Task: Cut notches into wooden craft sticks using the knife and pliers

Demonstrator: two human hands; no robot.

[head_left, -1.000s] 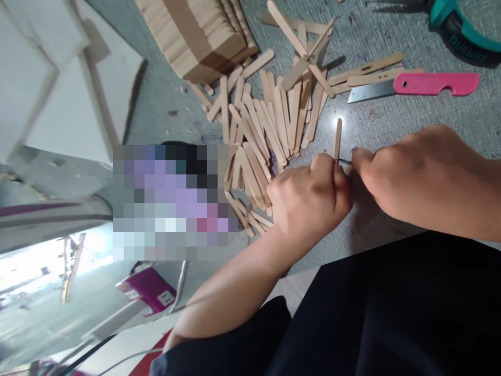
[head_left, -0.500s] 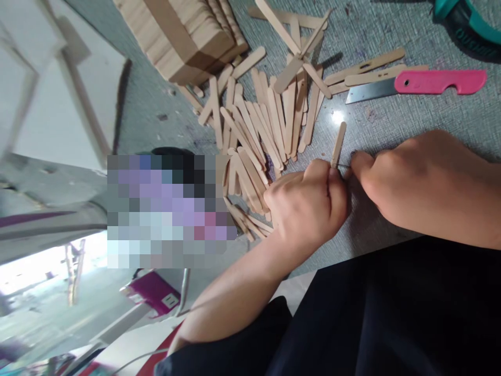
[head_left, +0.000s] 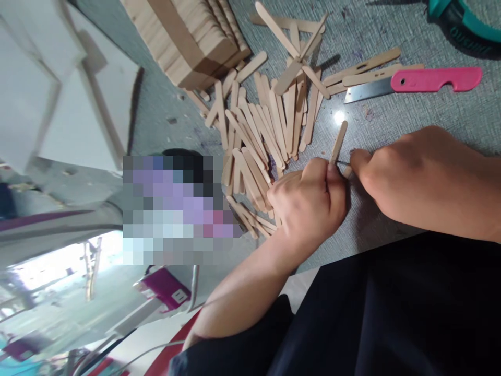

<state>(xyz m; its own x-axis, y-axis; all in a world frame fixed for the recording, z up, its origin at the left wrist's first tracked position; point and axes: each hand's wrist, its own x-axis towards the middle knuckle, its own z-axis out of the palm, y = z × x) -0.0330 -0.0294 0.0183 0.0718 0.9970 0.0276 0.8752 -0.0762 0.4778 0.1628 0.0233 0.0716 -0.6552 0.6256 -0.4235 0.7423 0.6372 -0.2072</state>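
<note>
grip first: your left hand [head_left: 307, 201] is closed on one stick [head_left: 338, 142], rounded end poking out past the fingers, the rest mostly hidden in the fist. your right hand [head_left: 426, 175] is pinched on a thin dark rod [head_left: 343, 163] that bridges the gap to the stick. its tip, and whether it has gone into the wood, you can't tell from here. the stick sits over the desk [head_left: 391, 120], near side of the pile [head_left: 274, 125]; contact with the desk can't be told.

progress, as a judgement: you look partway through working this one piece. what looks done: two holed sticks [head_left: 364, 67] lie by the knife [head_left: 436, 79], openings already cut, and a crossed cluster [head_left: 299, 58] at the far end of the pile looks joined in its middle, though how it's fixed isn't clear. what looks left: the stick in your fist shows no finished hole on its exposed part, and the loose pile looks mostly plain, at least on the faces you can see. the banded bundle [head_left: 188, 36] beyond is unopened, paper strip on.

knife is put down, blade bare, pointing toward the pile, apart from both hands. teal tool [head_left: 465, 28] at the far right corner, cut off by the edge, untouched.
</note>
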